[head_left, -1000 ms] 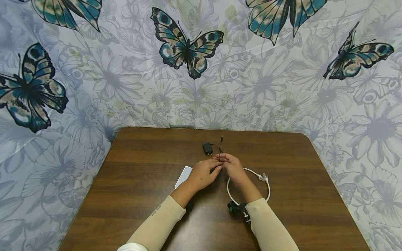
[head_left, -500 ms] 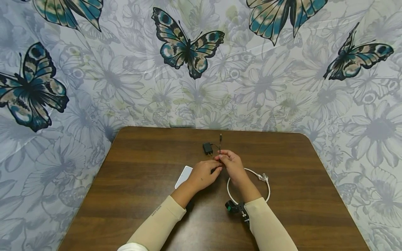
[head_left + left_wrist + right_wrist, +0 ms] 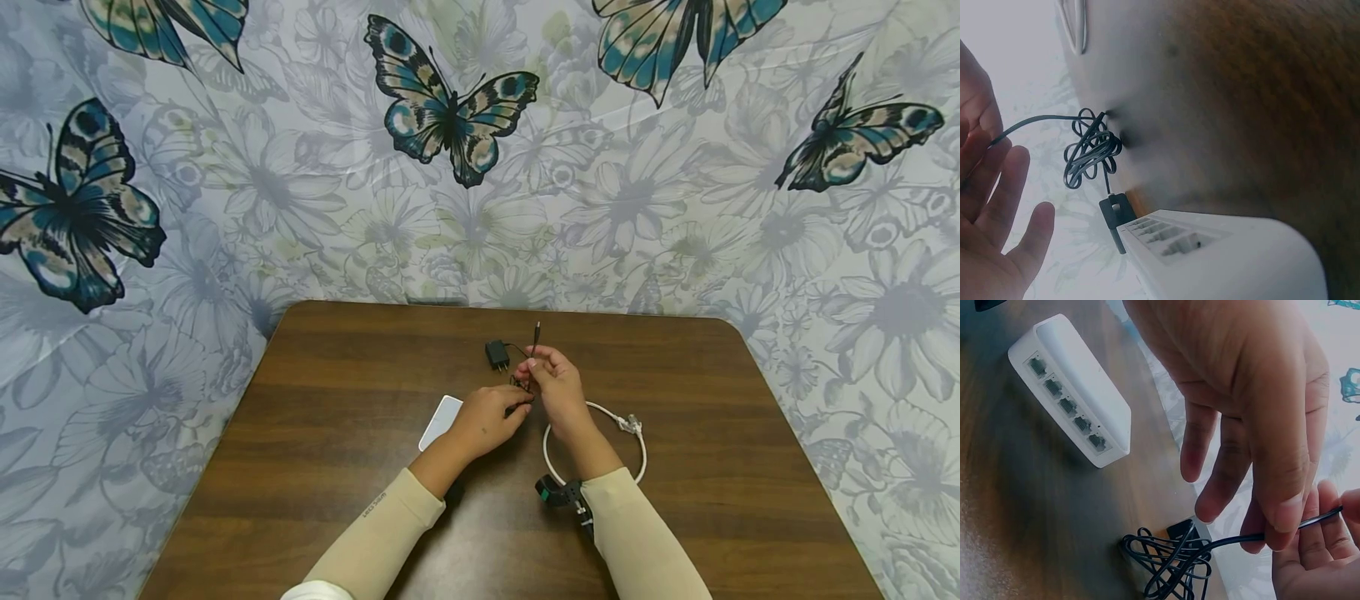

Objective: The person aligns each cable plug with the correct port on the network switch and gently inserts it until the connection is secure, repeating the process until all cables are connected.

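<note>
Both hands hold the thin black cord of a power adapter (image 3: 497, 355), whose prongs face the person. My left hand (image 3: 480, 423) pinches the cord (image 3: 1235, 539) between thumb and finger in the right wrist view, its other fingers hanging loosely. My right hand (image 3: 566, 396) grips it farther along, and the cord's plug end (image 3: 537, 333) sticks up above those fingers. In the left wrist view a tangled bundle of cord (image 3: 1091, 150) lies near the adapter. Left of my left hand sits a white network switch (image 3: 1085, 387) with a row of ports.
A coiled white network cable (image 3: 642, 458) with clear connectors (image 3: 632, 423) lies by my right forearm. The wooden table (image 3: 360, 342) ends at a butterfly-print cloth (image 3: 480, 242) behind it. A black wrist camera (image 3: 558, 492) sits beside my right sleeve.
My right hand has moved up and away from my left hand, taking the cord's plug end with it. Dark loops of cord now show between the hands. The left hand has barely moved.
</note>
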A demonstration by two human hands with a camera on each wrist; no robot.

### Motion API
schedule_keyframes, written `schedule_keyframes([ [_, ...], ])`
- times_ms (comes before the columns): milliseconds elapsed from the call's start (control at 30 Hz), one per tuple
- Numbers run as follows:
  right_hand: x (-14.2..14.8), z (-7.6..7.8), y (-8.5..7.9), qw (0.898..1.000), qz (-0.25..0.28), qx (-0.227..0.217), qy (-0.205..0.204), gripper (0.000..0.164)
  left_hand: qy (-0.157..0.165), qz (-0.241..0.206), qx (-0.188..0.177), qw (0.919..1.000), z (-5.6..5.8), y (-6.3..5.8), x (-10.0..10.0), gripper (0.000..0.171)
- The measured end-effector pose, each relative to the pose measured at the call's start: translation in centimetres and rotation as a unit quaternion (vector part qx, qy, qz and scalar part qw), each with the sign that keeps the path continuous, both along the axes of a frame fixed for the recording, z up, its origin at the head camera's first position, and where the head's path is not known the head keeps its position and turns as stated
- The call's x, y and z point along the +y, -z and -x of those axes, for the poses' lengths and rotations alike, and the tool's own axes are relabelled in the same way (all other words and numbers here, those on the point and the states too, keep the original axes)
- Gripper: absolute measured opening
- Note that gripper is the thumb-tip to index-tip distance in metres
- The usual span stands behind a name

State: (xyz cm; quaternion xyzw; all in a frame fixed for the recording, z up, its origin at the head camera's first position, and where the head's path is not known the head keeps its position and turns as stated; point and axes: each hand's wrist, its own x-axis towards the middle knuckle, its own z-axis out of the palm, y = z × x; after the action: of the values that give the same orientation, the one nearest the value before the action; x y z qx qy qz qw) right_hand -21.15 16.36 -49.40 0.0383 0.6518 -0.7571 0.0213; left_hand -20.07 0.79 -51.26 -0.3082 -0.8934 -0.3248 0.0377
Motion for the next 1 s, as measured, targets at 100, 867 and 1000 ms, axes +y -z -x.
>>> schedule_keyframes([
  [100, 0.0, 0.0, -0.3, 1.000, 0.018, 0.000, 0.009, 0.027, 0.003, -0.002, 0.000, 1.0000, 0.0, 0.0, 0.0, 0.025],
  [867, -0.6, -0.6, -1.6, 0.994, 0.072, 0.065, 0.055, 0.032, 0.011, 0.029, 0.025, 0.9992, -0.5, 0.0, 0.1, 0.025],
  [1000, -0.7, -0.7, -1.7, 0.991, 0.084, 0.080, 0.061, 0.027, 0.011, 0.029, 0.024, 0.9992, -0.6, -0.2, 0.2, 0.025],
])
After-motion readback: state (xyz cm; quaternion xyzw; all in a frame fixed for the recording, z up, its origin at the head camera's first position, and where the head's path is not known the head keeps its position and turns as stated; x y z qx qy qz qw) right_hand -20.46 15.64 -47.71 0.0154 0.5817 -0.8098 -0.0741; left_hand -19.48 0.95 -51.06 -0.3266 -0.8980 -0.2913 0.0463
